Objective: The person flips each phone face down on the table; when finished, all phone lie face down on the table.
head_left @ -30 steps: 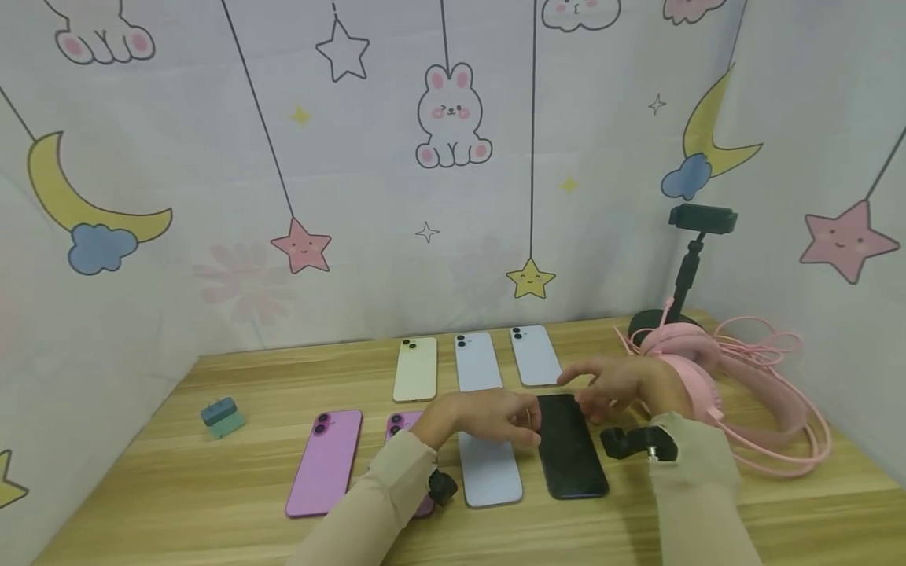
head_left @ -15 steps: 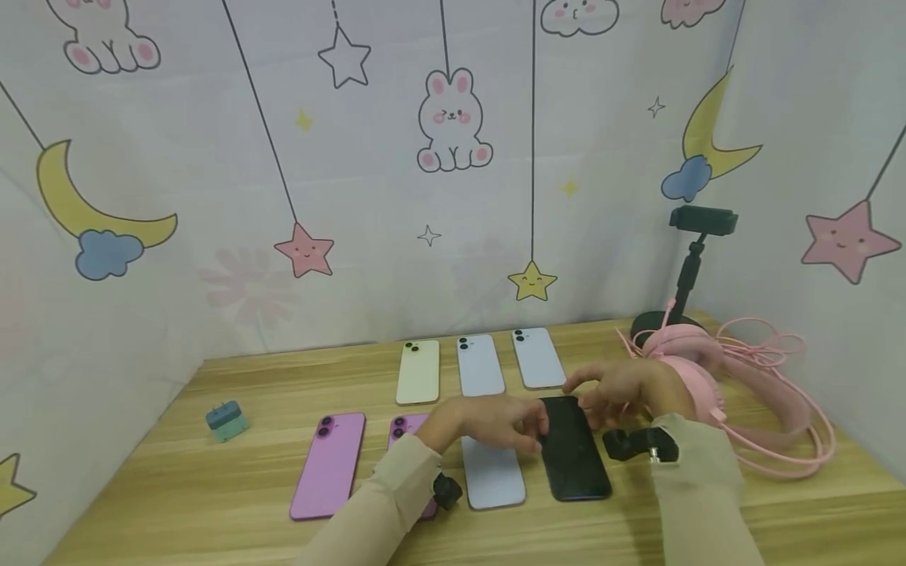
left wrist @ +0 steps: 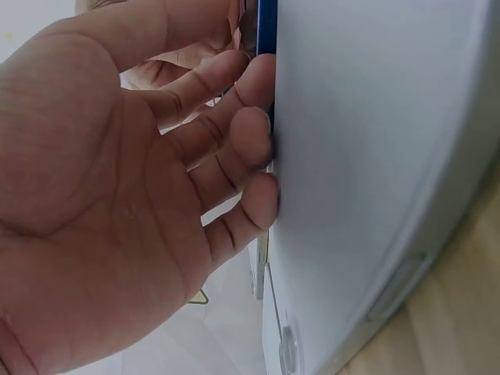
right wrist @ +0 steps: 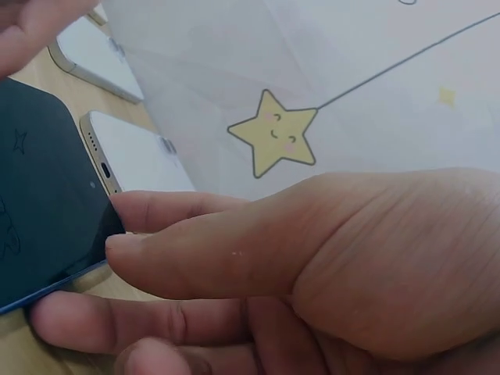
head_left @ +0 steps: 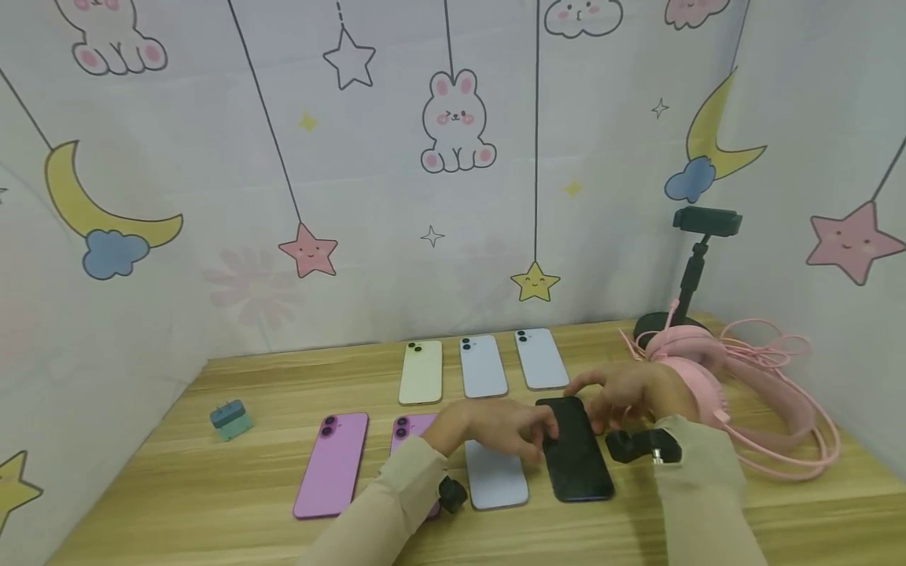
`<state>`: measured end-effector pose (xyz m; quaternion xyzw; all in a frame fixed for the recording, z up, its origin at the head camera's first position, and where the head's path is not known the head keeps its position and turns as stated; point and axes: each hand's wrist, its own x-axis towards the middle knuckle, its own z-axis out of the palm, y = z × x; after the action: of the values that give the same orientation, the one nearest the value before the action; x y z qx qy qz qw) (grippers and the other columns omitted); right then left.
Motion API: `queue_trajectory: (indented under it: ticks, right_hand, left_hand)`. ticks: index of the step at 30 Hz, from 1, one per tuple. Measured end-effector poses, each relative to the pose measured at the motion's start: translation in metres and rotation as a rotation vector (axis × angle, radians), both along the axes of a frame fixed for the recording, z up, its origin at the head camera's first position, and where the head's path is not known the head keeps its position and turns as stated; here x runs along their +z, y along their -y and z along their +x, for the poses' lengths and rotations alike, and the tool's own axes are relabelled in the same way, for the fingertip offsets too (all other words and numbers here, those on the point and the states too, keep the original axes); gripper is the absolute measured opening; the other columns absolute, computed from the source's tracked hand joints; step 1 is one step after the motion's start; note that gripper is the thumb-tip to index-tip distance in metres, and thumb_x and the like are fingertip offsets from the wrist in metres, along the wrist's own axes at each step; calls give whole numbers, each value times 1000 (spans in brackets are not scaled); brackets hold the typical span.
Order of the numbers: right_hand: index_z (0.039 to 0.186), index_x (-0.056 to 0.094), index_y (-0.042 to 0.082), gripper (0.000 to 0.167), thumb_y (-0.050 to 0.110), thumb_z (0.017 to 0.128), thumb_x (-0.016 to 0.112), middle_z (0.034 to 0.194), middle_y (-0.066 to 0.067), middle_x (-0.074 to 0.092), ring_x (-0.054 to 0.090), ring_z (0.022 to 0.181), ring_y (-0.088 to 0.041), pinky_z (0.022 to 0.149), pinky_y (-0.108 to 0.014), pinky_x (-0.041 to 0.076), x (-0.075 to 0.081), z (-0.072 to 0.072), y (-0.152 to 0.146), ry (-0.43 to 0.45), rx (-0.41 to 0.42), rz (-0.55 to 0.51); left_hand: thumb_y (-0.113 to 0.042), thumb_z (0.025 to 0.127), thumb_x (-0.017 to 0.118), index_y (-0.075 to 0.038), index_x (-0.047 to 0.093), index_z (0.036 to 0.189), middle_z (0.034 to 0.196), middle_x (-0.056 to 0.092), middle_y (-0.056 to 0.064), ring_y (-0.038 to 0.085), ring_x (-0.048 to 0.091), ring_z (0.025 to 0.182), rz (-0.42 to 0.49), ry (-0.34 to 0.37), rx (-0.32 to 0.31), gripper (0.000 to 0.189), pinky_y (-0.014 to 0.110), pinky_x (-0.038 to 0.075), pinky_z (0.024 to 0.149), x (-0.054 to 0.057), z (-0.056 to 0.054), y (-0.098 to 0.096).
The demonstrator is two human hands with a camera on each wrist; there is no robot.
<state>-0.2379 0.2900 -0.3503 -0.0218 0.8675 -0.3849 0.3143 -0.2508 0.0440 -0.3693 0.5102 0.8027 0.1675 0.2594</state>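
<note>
A black phone (head_left: 576, 452) lies screen up on the table, its blue edge showing in the right wrist view. My right hand (head_left: 626, 391) is at its upper right corner. In the right wrist view the thumb (right wrist: 148, 250) lies right at the corner, with one fingertip along the top end and another by the long side. My left hand (head_left: 495, 427) hangs over a pale phone (head_left: 497, 475), fingers loosely bent; its fingertips overlap the black phone's left side. In the left wrist view those fingertips sit close by the pale phone's surface.
Behind stand a cream phone (head_left: 421, 373) and two pale phones, one left (head_left: 484, 365) and one right (head_left: 541, 359), backs up. Two purple phones lie left, one (head_left: 331, 465) fully visible. A small teal block (head_left: 230, 420) is farther left. Pink headphones (head_left: 697, 377) and a black stand (head_left: 692, 275) are right.
The black phone's top end has turned slightly left. My left hand has shifted a little right, its fingertips now over the phone's edge. My right hand stays at the corner.
</note>
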Motion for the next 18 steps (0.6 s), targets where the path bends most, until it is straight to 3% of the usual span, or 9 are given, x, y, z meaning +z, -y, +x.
queue_trajectory:
  ticks: [9, 18]
  right_hand:
    - [142, 53, 16, 55, -1, 90, 58, 75, -10, 68, 43, 52, -10, 48, -21, 31, -5, -4, 1, 1, 22, -51]
    - [137, 52, 16, 51, -3, 90, 53, 73, -9, 65, 41, 51, -10, 47, -21, 29, -6, -3, 1, -18, 21, -116]
  left_hand:
    - [-24, 96, 68, -14, 46, 139, 85, 64, -13, 0, 58, 77, -19, 8, 17, 49, 17, 45, 73, 1, 3, -2]
    - [-31, 95, 69, -19, 21, 160, 86, 65, -15, 0, 61, 79, -43, -17, 46, 81, 18, 46, 75, 4, 5, -1]
